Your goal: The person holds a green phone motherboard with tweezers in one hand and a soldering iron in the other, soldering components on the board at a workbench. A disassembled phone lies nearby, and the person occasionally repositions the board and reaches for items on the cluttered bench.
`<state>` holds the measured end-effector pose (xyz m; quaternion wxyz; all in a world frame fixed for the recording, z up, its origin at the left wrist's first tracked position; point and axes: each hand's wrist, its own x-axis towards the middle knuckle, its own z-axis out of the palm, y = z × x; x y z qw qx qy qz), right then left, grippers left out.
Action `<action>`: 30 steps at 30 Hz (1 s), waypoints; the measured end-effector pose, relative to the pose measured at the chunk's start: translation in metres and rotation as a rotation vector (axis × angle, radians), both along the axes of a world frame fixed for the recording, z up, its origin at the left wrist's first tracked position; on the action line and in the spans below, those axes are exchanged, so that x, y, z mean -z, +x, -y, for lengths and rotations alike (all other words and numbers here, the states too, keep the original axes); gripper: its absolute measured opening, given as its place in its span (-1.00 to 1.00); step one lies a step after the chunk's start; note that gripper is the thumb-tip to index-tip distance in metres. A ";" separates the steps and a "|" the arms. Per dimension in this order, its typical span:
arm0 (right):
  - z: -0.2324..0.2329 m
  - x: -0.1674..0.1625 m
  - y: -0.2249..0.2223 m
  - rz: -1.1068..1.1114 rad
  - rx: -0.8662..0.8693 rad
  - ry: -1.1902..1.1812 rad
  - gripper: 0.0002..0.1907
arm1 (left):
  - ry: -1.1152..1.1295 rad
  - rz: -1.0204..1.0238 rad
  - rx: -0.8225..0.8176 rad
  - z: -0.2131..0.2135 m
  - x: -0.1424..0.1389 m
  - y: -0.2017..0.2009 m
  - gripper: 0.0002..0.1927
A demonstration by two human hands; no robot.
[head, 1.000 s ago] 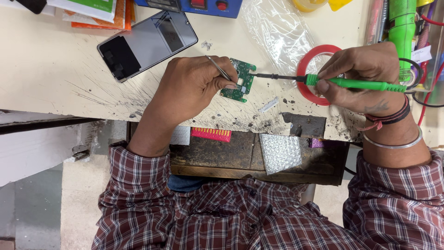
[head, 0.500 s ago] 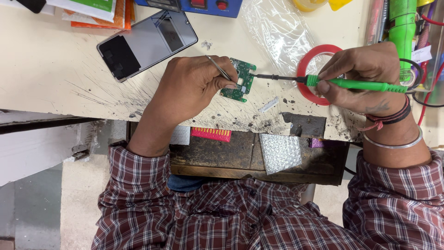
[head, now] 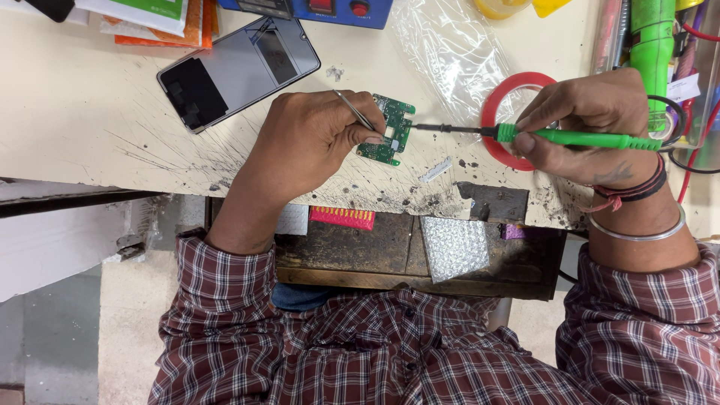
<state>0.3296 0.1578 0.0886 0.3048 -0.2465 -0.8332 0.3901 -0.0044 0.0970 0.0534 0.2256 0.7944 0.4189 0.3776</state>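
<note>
The left hand [head: 315,142] pinched tweezers [head: 354,111] against the board [head: 391,129]. The right hand [head: 592,124] gripped an iron [head: 570,138], its tip at the board's edge. Thin, light and probably fragile, the board seemed best held by its edges.

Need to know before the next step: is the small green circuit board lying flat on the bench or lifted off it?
Flat, it seems: the green circuit board lies on the bench, steadied with tweezers.

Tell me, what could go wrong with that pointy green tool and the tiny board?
The soldering iron in the right hand has its tip on the small green circuit board, close to the left hand fingertips, so a slip might burn them. The board is only pinned by tweezers, so it could skid. Clear plastic wrap lies near the tip and might melt.
</note>
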 end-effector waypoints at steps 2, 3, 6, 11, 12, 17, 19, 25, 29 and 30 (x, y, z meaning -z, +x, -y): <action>0.000 0.000 -0.001 -0.003 0.004 -0.012 -0.86 | 0.005 -0.014 -0.009 0.000 0.000 0.000 -0.90; 0.000 -0.001 -0.001 0.015 0.021 -0.011 -0.86 | 0.003 -0.007 -0.005 0.000 0.000 0.000 -0.90; -0.002 -0.001 -0.001 0.039 0.034 0.010 -0.86 | 0.001 0.003 0.001 0.000 -0.001 0.000 -0.91; -0.001 -0.001 -0.002 0.027 0.037 0.018 -0.85 | -0.010 0.010 0.000 0.000 0.000 0.000 -0.90; -0.001 -0.001 -0.001 0.020 0.026 0.015 -0.85 | -0.001 0.011 0.001 0.000 0.001 0.000 -0.90; -0.003 0.001 -0.002 -0.007 -0.020 0.046 -0.86 | -0.010 0.006 0.000 -0.002 0.003 0.001 -0.90; -0.003 0.003 0.001 -0.007 -0.015 0.032 -0.86 | 0.001 0.009 -0.002 -0.002 0.004 0.001 -0.91; -0.007 0.011 0.009 0.002 -0.037 0.026 -0.86 | -0.004 0.005 -0.001 -0.002 0.003 0.000 -0.90; -0.006 0.014 0.012 -0.003 -0.043 0.017 -0.85 | 0.007 0.008 0.003 -0.001 0.001 0.000 -0.90; -0.007 0.014 0.012 -0.005 -0.045 0.019 -0.85 | -0.003 0.009 0.000 -0.001 0.001 0.000 -0.90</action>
